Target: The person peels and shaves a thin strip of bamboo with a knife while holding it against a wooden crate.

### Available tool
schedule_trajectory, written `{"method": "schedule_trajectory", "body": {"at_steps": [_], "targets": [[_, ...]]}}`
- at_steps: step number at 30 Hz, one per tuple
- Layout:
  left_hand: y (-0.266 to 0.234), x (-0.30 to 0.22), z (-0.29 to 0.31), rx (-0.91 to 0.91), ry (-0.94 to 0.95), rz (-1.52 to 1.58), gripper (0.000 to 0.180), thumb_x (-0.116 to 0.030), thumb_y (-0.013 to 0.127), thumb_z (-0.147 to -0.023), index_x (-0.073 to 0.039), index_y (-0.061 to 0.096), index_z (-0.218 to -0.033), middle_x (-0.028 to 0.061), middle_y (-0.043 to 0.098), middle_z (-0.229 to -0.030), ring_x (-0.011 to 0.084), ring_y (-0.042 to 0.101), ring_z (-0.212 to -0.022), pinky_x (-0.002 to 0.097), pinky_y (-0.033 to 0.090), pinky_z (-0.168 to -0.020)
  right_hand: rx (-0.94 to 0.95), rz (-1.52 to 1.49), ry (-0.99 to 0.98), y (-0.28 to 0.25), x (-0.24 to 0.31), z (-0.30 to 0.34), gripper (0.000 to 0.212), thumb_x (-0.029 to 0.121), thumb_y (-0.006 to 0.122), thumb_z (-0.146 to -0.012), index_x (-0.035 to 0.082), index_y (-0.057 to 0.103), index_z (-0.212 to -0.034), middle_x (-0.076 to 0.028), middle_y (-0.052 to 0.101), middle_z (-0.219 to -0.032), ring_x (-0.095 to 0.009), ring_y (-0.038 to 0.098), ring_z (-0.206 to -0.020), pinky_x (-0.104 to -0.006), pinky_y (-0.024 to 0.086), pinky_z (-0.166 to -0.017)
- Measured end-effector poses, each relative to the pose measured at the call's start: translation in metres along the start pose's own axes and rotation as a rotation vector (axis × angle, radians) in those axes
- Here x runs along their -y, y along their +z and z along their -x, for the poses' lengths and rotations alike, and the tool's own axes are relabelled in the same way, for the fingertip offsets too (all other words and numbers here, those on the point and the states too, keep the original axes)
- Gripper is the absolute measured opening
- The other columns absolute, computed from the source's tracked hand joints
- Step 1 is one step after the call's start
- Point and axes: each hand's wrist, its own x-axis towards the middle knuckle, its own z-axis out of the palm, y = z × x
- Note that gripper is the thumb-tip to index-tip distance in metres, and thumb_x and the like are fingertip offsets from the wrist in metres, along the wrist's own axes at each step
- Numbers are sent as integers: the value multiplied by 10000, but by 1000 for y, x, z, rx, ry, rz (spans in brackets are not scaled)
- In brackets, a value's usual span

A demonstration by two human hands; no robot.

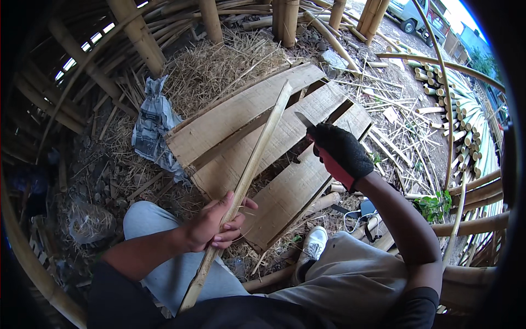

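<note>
My bare left hand (pixel 215 223) is closed around a long split bamboo strip (pixel 259 149), which slants from my lap up over the slatted wooden pallet (pixel 219 134). The strip's far tip lies over the pallet's back board. On the right, my right hand (pixel 341 154), in a black and red work glove, grips a knife. Its short blade (pixel 308 122) points away to the upper left, apart from the strip. The glove hides the knife's handle.
Shavings (pixel 219 71) heap behind the pallet among upright bamboo posts (pixel 139 38). A crumpled paper sack (pixel 154 129) lies at left. Cut bamboo poles (pixel 466 123) are stacked at right, with horizontal poles (pixel 476 222) nearer me. A vehicle (pixel 413 16) stands far off.
</note>
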Motion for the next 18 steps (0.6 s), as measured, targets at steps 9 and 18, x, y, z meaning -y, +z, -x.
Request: {"method": "schedule_trajectory", "body": {"at_steps": [9,18], "targets": [[1,4,-3,176,-65,-107,682,-584,179,-1063,-96,304,-1522,1,404,-710,98,464,-509,296,486,-511,-112,-93,-246,-11,35,2,174,181,596,-972,110,654,-1119,-115,680,-1242,-294,723,-866,-398,577,-734],[-6,21,-9,364,-118,-116,808,-647,115,-1020,-88,162,-1602,117,588,-894,260,682,-790,431,594,-767,100,-81,-385,-2,46,12,121,214,706,-899,98,681,-921,-133,691,-815,-334,689,-768,-425,542,-676]]}}
